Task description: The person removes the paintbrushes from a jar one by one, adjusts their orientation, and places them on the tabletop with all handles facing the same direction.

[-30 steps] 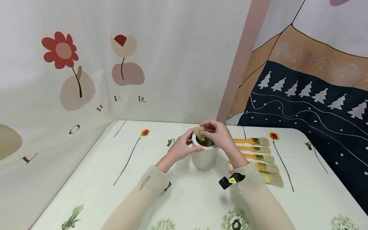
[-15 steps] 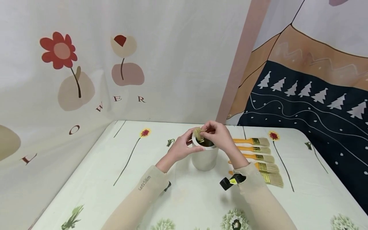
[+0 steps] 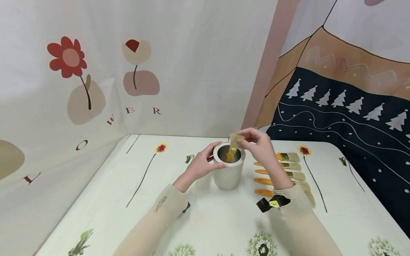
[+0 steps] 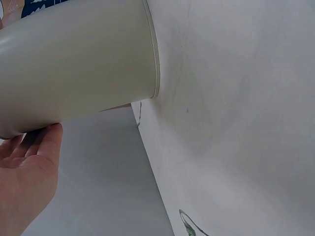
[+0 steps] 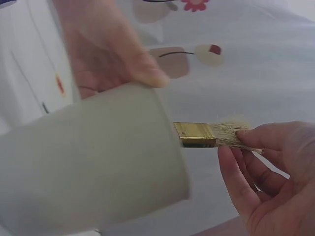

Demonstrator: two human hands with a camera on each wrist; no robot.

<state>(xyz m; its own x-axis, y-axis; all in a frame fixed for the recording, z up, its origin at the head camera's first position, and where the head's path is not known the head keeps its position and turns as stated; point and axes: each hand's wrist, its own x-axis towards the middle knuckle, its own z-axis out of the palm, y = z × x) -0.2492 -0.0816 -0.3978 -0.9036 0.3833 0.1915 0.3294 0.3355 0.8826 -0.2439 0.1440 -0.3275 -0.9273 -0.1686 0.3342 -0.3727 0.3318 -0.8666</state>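
A white cylindrical container stands upright on the table. My left hand grips it near the rim, with the thumb on the near side. My right hand pinches a flat paintbrush by its pale bristles, above the container's mouth. The brush's gold ferrule and orange handle point down into the opening, and the handle's end is hidden inside. In the right wrist view, the ferrule sticks out past the rim. In the left wrist view, fingers touch the container's side.
Several paintbrushes with orange handles lie in a row to the right, bristles to the right, partly covered by my right forearm. A flower-printed cloth covers the table. Printed curtains hang behind it.
My right hand has moved to the right and slightly up, drawing the brush the same way. More of the ferrule and part of the orange handle now show. The left hand and container stay put.
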